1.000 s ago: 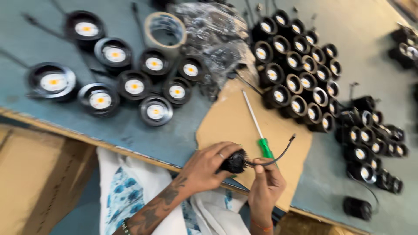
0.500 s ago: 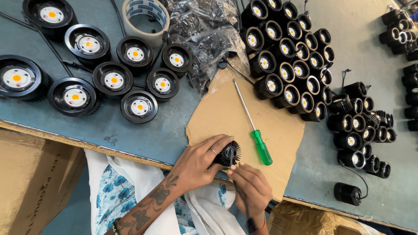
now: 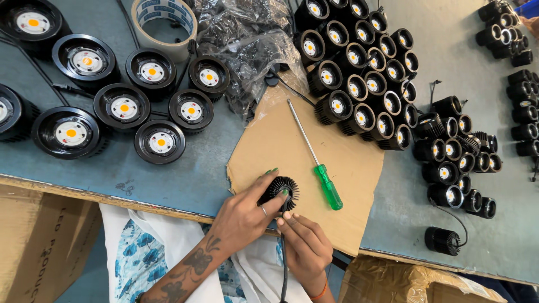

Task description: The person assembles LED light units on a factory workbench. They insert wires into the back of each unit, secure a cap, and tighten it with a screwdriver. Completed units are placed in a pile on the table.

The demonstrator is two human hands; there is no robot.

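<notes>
My left hand point(image 3: 247, 216) grips a small black finned lamp body point(image 3: 281, 191) that rests on a piece of brown cardboard point(image 3: 292, 146) near the table's front edge. My right hand point(image 3: 303, 238) pinches at the lamp's lower side, where a black wire point(image 3: 282, 269) hangs down toward my lap. A screwdriver with a green handle point(image 3: 327, 186) lies on the cardboard just right of the lamp, its shaft pointing away to the upper left.
Several black round LED downlights point(image 3: 120, 106) lie at the left. Rows of small black spotlights point(image 3: 365, 73) stand at the centre right, more at the far right point(image 3: 522, 112). A tape roll point(image 3: 163, 25) and crumpled plastic bags point(image 3: 247, 45) sit at the back. Cardboard boxes point(image 3: 33, 247) stand below the table.
The lamp body has been set down on the cardboard with its finned end up. Both hands have closed in on it, and the wire now hangs toward my lap.
</notes>
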